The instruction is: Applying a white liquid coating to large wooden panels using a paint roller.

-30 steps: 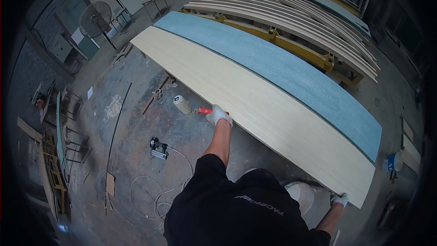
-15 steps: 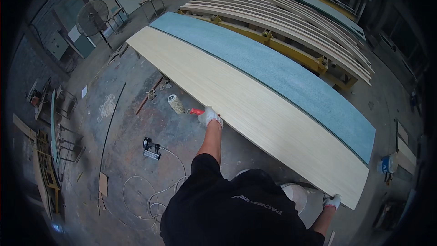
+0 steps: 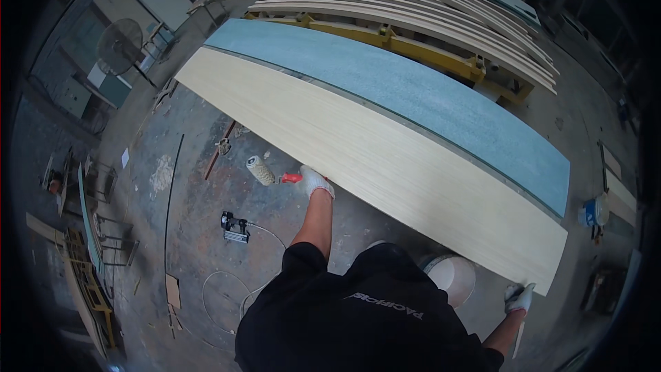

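A long pale wood-grain panel [image 3: 372, 165] runs slantwise in front of me. My left hand [image 3: 317, 183], in a white glove, is closed round the red handle of a paint roller [image 3: 259, 170] and also rests at the panel's near edge. The roller's fuzzy sleeve hangs out to the left, over the floor. At the panel's near right corner my right hand [image 3: 519, 297], gloved as well, grips the edge; its fingers under the panel are partly hidden. Beyond the panel lies a light blue board [image 3: 399, 100], with a narrow dark gap between the two.
A nail gun [image 3: 235, 227] with a hose lies on the floor to the left. A white bucket [image 3: 451, 279] stands under the panel's near side. Stacked wooden strips [image 3: 406, 17] rest on a yellow frame at the back. A fan [image 3: 120, 47] stands far left.
The gap between the wood-grain panel and the blue board has widened a little. My right hand has shifted right and up in the picture with the panel's corner; the view has turned slightly.
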A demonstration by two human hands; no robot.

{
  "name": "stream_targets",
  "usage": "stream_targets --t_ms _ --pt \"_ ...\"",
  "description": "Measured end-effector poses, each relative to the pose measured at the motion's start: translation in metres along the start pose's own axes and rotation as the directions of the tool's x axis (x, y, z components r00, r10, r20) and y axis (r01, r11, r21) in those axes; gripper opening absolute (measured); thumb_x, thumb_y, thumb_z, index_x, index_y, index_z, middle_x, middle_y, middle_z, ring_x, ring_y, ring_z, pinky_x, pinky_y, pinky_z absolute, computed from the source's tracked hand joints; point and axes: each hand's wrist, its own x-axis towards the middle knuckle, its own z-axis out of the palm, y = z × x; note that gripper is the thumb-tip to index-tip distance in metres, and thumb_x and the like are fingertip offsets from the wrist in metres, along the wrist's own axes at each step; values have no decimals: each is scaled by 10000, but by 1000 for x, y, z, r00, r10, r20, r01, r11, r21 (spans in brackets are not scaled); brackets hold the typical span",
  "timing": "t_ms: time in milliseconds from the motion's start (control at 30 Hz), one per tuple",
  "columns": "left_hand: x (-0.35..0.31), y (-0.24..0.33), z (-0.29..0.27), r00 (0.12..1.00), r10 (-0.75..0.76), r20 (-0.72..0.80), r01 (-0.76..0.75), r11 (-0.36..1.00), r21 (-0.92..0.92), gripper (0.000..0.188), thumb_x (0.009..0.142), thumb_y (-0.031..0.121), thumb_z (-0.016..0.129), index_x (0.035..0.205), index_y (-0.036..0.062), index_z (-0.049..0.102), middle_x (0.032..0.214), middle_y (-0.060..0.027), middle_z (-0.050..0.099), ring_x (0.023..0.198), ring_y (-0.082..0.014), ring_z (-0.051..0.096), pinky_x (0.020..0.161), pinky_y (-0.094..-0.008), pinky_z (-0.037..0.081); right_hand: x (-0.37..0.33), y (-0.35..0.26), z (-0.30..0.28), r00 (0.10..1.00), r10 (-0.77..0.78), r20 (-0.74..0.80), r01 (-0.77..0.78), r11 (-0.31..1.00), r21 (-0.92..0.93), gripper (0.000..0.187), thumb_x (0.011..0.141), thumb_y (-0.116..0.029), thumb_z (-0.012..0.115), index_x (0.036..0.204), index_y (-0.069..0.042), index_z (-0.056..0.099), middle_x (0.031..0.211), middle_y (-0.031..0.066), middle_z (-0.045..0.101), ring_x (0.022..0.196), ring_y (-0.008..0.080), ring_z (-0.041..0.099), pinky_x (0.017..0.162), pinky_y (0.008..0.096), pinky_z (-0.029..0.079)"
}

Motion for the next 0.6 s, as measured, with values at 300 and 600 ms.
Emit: stream_targets --t_ms 300,600 --pt "-108 57 15 752 334 567 -565 771 295 287 995 216 635 1076 -11 481 759 -81 590 560 -157 539 480 -328 438 -37 89 -59 949 -235 -209 240 971 -3 327 1005 -439 592 846 -155 615 690 44 607 583 216 597 571 371 489" --pt "-314 -70 -61 -307 -343 888 -862 496 -106 451 911 229 709 1273 10 552 784 -60 585 592 -155 562 573 -330 477 -158 315 -187 816 323 -479 -247 945 216 183 1004 -242 512 1071 -114 624 723 78 592 627 254 622 542 423 510"
